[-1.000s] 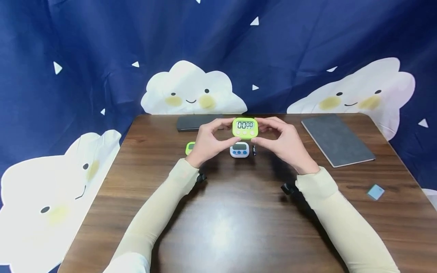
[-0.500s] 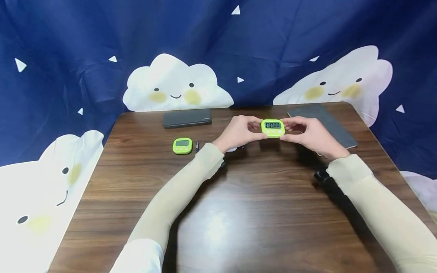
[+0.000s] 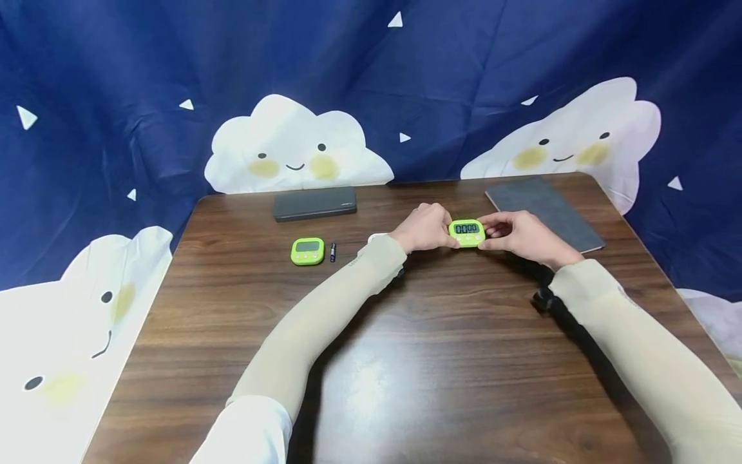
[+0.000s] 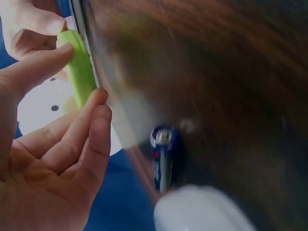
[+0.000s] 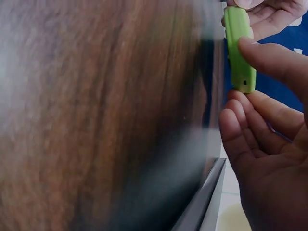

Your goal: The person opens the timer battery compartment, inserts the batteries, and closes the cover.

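A lime-green digital timer [image 3: 466, 233] with zeros on its display is held between both hands, close to the tabletop. My left hand [image 3: 426, 229] pinches its left end, and my right hand [image 3: 524, 237] pinches the right end. Edge-on, the green timer [image 4: 81, 72] shows between left thumb and fingers in the left wrist view. The right wrist view has the green timer [image 5: 240, 53] against the right thumb and fingertips. Behind the left wrist, a white timer [image 3: 378, 236] is mostly hidden. In the left wrist view a blue battery [image 4: 163, 154] lies near it.
A second green timer [image 3: 308, 251], its screen blank, lies at left with a small battery [image 3: 333, 252] beside it. A dark flat case [image 3: 315, 203] lies along the table's back edge. The grey notebook [image 3: 551, 209] lies behind the right hand.
Both hands have carried the green timer rightward from above the white timer, then lowered it toward the table. The head view has shifted, bringing the second green timer and its battery fully into sight.
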A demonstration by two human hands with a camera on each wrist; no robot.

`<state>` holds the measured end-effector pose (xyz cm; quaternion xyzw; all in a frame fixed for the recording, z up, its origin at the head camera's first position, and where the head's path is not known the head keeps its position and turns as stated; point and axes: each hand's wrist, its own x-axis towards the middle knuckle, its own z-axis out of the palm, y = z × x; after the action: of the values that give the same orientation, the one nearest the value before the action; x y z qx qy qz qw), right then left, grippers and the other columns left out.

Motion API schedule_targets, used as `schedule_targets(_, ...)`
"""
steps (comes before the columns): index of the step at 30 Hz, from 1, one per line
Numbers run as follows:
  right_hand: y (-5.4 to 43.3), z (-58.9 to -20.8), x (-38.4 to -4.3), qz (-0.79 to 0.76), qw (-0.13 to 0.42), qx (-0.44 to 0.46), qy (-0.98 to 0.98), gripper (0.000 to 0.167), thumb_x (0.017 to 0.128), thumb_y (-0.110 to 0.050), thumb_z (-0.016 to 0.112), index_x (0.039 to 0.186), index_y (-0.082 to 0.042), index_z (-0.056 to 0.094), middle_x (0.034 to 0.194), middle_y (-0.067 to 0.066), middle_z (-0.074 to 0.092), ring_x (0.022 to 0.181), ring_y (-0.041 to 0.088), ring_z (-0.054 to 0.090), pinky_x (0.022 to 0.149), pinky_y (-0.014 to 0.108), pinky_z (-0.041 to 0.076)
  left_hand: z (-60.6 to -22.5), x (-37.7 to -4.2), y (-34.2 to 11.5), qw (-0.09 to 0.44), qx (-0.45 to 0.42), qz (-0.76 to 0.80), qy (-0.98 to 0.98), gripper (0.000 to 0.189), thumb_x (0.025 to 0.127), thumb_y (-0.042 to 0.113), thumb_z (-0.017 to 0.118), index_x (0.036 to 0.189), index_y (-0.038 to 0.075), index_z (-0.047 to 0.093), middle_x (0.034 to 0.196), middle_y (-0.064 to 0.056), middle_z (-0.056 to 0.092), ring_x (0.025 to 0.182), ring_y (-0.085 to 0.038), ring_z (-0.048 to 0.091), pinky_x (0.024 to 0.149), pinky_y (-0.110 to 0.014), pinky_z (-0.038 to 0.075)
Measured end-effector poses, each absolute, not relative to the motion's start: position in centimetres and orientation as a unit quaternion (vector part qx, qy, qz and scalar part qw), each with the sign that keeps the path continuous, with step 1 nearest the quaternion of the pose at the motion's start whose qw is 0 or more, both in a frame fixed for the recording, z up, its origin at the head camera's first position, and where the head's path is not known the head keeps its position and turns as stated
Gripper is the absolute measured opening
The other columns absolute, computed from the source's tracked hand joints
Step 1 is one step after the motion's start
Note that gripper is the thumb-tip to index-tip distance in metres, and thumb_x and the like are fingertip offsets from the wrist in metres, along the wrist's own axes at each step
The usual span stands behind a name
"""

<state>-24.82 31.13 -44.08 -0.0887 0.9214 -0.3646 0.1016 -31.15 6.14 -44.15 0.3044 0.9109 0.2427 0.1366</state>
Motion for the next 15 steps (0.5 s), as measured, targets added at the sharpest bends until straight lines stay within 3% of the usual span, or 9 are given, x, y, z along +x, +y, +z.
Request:
schedule_targets(6, 31.1, -44.6, -25.0, -0.364, 0.115, -0.090, 0.920, 0.065, 0.096, -0.026, 0.091, 0.149, 0.003, 0.066, 0.133, 0.021, 0.077, 0.101, 0.002, 0.066, 0.082, 0.010, 0.053, -44.6, -30.8, 6.6, 0.123, 0.300, 0.213, 0.922, 0.030, 0.089, 0.043, 0.095, 0.101, 0.017, 0.086, 0.094, 0.007, 0.081, 0.086, -0.014, 0.068, 0.080, -0.025, 0.056)
schedule_targets(15, 31.1, -44.9, -25.1, -0.350, 0.110, -0.092, 0.926, 0.064, 0.096, -0.025, 0.091, 0.149, 0.002, 0.067, 0.133, 0.021, 0.077, 0.109, 0.014, 0.069, 0.084, 0.009, 0.052, -43.7, -30.0, 6.4, 0.114, 0.309, 0.206, 0.922, 0.028, 0.092, 0.041, 0.093, 0.103, 0.016, 0.087, 0.099, 0.005, 0.083, 0.088, -0.016, 0.071, 0.081, -0.026, 0.057)
